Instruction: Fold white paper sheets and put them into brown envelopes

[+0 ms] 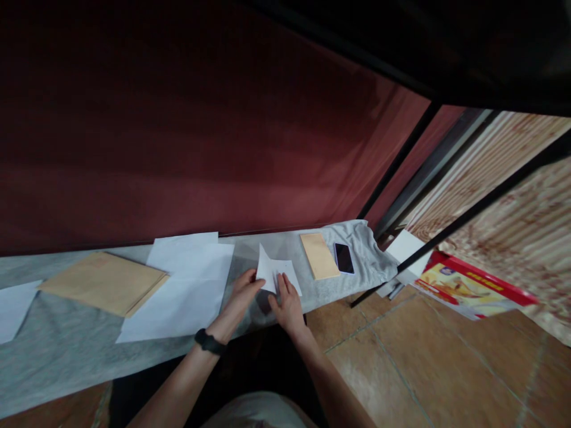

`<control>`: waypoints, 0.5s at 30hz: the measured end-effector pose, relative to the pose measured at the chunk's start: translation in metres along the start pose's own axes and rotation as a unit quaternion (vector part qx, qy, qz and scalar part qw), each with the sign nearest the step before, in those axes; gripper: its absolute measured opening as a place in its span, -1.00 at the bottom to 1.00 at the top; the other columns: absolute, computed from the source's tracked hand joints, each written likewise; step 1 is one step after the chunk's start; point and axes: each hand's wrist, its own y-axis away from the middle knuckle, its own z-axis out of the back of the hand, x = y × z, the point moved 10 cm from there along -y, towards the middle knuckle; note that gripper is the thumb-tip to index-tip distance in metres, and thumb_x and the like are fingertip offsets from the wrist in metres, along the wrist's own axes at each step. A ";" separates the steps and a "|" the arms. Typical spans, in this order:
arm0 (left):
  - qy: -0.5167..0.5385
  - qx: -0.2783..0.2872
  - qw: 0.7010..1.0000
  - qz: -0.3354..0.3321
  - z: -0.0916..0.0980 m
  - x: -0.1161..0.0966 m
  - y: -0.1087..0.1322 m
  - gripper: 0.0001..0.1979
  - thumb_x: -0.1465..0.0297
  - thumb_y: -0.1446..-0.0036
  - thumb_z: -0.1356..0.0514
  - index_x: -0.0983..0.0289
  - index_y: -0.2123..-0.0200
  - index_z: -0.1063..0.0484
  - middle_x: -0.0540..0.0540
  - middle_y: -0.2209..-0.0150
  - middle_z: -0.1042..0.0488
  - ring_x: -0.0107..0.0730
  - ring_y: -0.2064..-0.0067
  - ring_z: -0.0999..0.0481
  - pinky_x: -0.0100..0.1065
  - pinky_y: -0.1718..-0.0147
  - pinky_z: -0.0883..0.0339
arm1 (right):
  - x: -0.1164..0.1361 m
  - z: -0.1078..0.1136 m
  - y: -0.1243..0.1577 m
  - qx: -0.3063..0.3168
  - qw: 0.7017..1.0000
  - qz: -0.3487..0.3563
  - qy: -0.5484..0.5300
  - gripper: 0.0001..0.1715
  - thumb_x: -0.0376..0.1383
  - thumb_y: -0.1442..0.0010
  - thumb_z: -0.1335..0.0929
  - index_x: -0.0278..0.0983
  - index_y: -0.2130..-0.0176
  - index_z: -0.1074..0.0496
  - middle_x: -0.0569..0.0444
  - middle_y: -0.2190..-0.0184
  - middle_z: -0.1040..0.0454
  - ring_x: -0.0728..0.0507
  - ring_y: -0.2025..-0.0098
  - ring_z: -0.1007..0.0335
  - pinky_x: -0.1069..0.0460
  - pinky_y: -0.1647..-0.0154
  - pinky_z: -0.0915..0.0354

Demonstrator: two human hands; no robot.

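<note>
A folded white sheet of paper [264, 268] lies on the grey cloth in front of me, its left flap standing up and its right part flat. My left hand [244, 290] pinches the raised flap at its lower left edge; a dark band circles that wrist. On the flat part rests my right hand [289, 302], fingers stretched out and thumb apart. To the right of the paper are a small tan envelope or pad [319, 257] and a dark-screened phone [344, 258]. Larger white sheets [190, 300] lie left of my hands, partly under a stack of brown envelopes [104, 280].
The narrow table is covered by a grey cloth [75, 362]; another white sheet [15, 309] lies at its far left. Behind rises a dark red panel [200, 148]. Black metal bars [401, 156] slant at the right. A red and yellow box [473, 285] stands beyond, near the tiled floor.
</note>
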 end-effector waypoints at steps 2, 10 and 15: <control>0.049 0.028 0.998 -0.012 -0.015 -0.021 0.006 -0.65 0.24 0.08 -0.33 0.29 0.21 -0.55 0.14 0.20 -0.61 -0.21 0.15 -0.57 -0.34 0.24 -0.39 | 0.012 0.010 -0.016 -0.018 0.990 -0.033 -0.136 -0.38 -0.27 -0.32 -0.25 -0.27 -0.32 -0.28 -0.11 -0.29 -0.35 -0.22 -0.31 -0.29 -0.16 -0.34 -0.20; 0.120 -0.077 0.988 0.059 0.010 0.015 0.014 -0.32 0.22 0.02 -0.39 0.23 -0.17 -0.32 0.22 0.01 -0.57 -0.11 0.03 -0.59 -0.18 0.13 -0.46 | -0.002 0.023 -0.040 -0.101 0.749 -0.200 -0.624 -0.42 0.03 -0.23 -0.36 -0.29 -0.08 -0.43 -0.06 0.08 -0.61 -0.21 0.07 -0.56 -0.04 0.16 -0.50; 0.066 -0.045 0.997 -0.013 0.010 0.038 -0.003 -0.23 0.43 0.07 -0.31 0.27 -0.26 -0.23 0.22 -0.03 -0.56 -0.05 -0.02 -0.58 -0.08 -0.04 -0.43 | -0.052 0.003 -0.017 -0.113 0.866 -0.236 -0.426 -0.52 -0.04 -0.22 -0.28 -0.30 0.02 -0.44 -0.08 0.18 -0.61 -0.16 0.28 -0.58 -0.01 0.32 -0.48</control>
